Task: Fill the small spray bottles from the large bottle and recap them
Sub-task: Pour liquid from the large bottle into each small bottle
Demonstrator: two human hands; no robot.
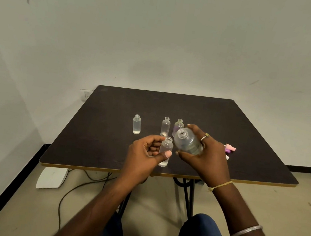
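My left hand [148, 152] grips a small clear spray bottle [165, 151], uncapped and upright, just above the dark table [108, 151]. My right hand [207, 153] holds the large clear bottle [186, 141], uncapped and tilted with its mouth toward the small bottle's opening. Three more small uncapped bottles stand behind: one at the left [137, 124], one in the middle [165, 126] and one partly hidden behind the large bottle [178, 125]. Pink and purple spray caps [230, 147] lie on the table to the right of my right hand.
The table stands against a white wall with its near edge in front of my knees. Cables and a white object [52, 178] lie on the floor under the table's left side.
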